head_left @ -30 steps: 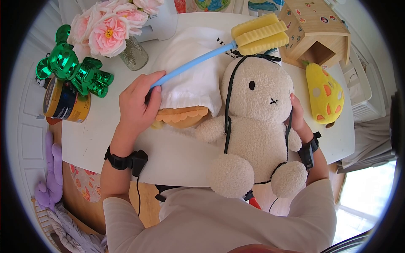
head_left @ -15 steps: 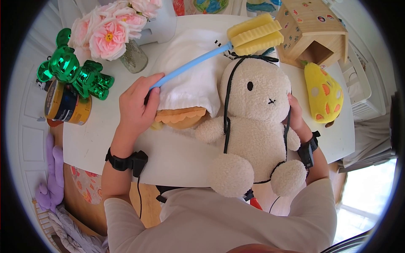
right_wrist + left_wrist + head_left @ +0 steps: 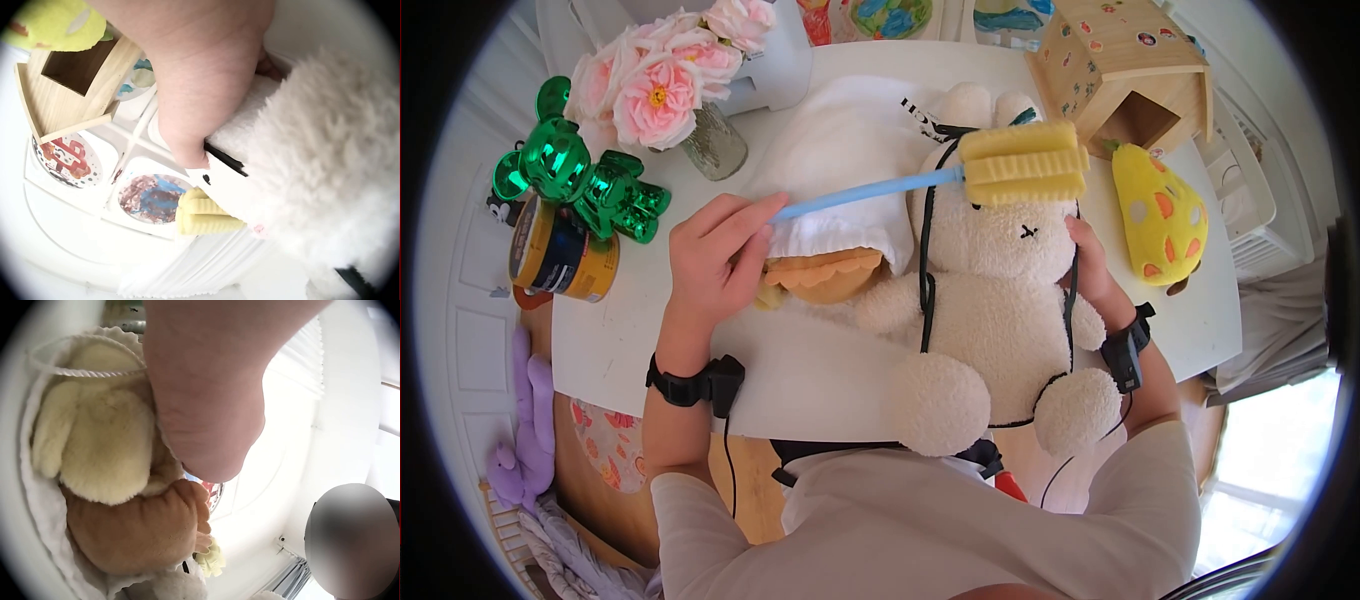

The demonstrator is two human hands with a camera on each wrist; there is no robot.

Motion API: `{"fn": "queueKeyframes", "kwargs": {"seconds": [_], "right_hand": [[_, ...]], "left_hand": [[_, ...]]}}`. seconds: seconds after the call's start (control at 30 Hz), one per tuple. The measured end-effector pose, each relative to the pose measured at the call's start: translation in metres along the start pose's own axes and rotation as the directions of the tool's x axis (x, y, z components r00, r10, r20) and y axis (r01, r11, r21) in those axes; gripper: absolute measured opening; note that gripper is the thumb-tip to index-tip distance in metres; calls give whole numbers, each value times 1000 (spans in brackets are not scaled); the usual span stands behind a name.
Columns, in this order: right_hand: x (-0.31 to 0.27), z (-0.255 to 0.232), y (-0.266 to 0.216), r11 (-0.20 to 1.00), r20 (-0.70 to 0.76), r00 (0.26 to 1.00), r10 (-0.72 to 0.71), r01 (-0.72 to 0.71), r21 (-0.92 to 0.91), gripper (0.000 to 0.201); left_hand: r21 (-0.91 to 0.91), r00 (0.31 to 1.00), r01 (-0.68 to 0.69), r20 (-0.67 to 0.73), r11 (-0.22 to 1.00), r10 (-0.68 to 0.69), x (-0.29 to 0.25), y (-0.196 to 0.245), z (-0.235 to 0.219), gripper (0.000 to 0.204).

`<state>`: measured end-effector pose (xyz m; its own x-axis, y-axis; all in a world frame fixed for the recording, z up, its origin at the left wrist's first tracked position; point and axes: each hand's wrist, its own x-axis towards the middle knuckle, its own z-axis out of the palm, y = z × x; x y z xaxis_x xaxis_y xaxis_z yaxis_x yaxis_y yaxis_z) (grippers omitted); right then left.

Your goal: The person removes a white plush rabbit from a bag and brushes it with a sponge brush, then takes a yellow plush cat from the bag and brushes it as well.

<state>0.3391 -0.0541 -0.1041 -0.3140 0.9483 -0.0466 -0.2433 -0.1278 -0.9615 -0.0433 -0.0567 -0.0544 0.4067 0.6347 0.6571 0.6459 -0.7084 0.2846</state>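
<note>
The left hand [image 3: 718,262] pinches the blue handle of a brush [image 3: 870,190] whose yellow ribbed head [image 3: 1025,165] lies across the upper face of a cream plush rabbit [image 3: 1000,310]. Black cord runs around the rabbit's body. At the rabbit's right side, the right hand [image 3: 1093,262] grips its head, with part of the hand hidden behind it. The right wrist view shows the right hand [image 3: 206,81] against the white plush. Beside the rabbit, a white cloth bag [image 3: 840,150] holds a tan scalloped plush [image 3: 830,275]; the left wrist view also shows a pale yellow furry plush [image 3: 109,444] in it.
At the left stand a shiny green bear figure [image 3: 555,160], a dark and yellow tub [image 3: 565,250] and a glass vase [image 3: 715,145] of pink roses. A wooden house [image 3: 1125,70] and a yellow spotted plush [image 3: 1162,220] are at the right of the white table [image 3: 800,380].
The brush head has moved down from above the rabbit's head onto its face, and the handle is closer to level. Rabbit ears now show behind it. The right hand keeps its hold.
</note>
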Motion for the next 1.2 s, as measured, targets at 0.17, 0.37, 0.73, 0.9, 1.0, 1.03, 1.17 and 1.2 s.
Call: {"fn": "queueKeyframes", "kwargs": {"seconds": [0.17, 0.37, 0.73, 0.9, 1.0, 1.03, 1.17, 1.2], "right_hand": [[-1, -6, 3, 999, -7, 999, 40, -40, 8, 79], [-3, -1, -2, 991, -69, 997, 38, -47, -127, 79], [-1, 1, 1, 999, -26, 1000, 8, -7, 48, 79], [-5, -8, -1, 990, -118, 983, 138, -136, 29, 70], [-14, -19, 6, 856, -72, 997, 2, -38, -515, 63], [-13, -19, 7, 833, -29, 999, -34, 13, -553, 64], [-3, -7, 2, 987, -23, 1000, -10, 6, -158, 75], [-3, -3, 1, 996, -41, 999, 15, -19, -90, 78]], "left_hand": [[50, 990, 86, -120, 995, -79, 0, -3, 5, 31], [-90, 996, -94, -20, 992, 92, -3, -7, -1, 29], [-120, 990, 136, -9, 983, -138, -2, -9, 5, 25], [-207, 998, -13, 52, 978, 24, -5, -10, -1, 23], [-186, 995, 26, 99, 982, -8, -4, -4, 0, 20], [-162, 993, 56, 109, 985, -38, -3, -3, 0, 19], [-168, 981, 178, 102, 970, -163, 0, -4, 2, 15], [-166, 979, 203, 67, 965, -195, -1, -8, 5, 12]]}}
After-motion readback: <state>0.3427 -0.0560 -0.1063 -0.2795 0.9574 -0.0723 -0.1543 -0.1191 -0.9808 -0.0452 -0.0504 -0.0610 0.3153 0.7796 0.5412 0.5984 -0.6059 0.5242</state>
